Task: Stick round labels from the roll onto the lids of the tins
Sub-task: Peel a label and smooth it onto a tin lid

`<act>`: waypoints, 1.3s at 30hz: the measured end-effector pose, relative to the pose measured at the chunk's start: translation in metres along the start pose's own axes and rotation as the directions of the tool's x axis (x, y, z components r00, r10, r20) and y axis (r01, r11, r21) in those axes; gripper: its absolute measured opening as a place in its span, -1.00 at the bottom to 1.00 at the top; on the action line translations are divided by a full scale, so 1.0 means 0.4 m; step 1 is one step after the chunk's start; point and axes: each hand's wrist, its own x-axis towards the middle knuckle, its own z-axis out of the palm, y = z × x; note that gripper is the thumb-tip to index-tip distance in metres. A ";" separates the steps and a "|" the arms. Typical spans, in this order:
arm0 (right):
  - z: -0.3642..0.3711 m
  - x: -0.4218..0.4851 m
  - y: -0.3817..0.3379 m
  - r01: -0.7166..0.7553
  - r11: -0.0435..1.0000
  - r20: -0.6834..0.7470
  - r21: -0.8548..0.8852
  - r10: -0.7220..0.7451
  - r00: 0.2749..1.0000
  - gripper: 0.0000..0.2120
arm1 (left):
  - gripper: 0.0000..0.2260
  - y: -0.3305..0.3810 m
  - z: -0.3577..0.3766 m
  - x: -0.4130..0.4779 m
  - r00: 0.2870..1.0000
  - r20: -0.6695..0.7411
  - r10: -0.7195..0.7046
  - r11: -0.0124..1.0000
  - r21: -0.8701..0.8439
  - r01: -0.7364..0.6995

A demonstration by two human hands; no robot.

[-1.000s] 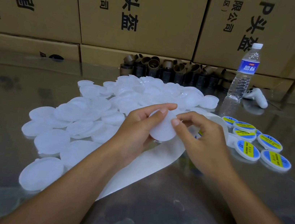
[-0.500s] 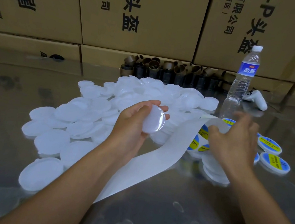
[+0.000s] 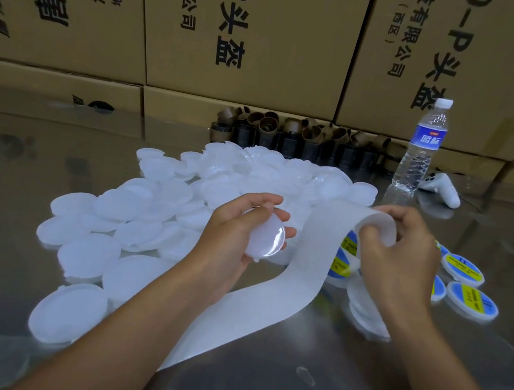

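The left hand (image 3: 232, 241) grips a bare white tin (image 3: 264, 240), lid tilted toward the right, above the tabletop (image 3: 289, 381). The right hand (image 3: 402, 258), apart from it, pinches the curled end of the label strip (image 3: 316, 256) beside the finished tins (image 3: 466, 290). The likely risk is that a peeled label folds onto itself or lands off-centre, since the tin is held at an angle.
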 end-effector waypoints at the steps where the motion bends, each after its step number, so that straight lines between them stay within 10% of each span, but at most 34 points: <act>1: 0.002 -0.003 -0.004 0.043 0.998 0.008 0.041 -0.043 0.999 -0.91 | -0.80 0.001 0.004 -0.001 1.000 0.006 0.001 1.000 0.016 -0.001; 17: 0.031 -0.039 0.002 0.369 0.912 0.276 0.180 -0.407 0.871 -0.53 | -0.57 -0.001 0.016 0.000 0.988 -0.154 0.033 0.992 0.125 -0.014; 26: 0.034 -0.045 -0.007 0.514 0.828 0.204 0.223 -0.555 0.806 -0.66 | -0.55 -0.010 0.007 -0.005 0.998 0.012 -0.069 0.966 0.252 0.063; 39: 0.030 -0.035 0.017 0.261 0.961 0.414 0.087 -0.273 0.869 -0.48 | -0.80 -0.010 0.004 -0.008 0.989 0.030 -0.143 0.973 0.189 0.135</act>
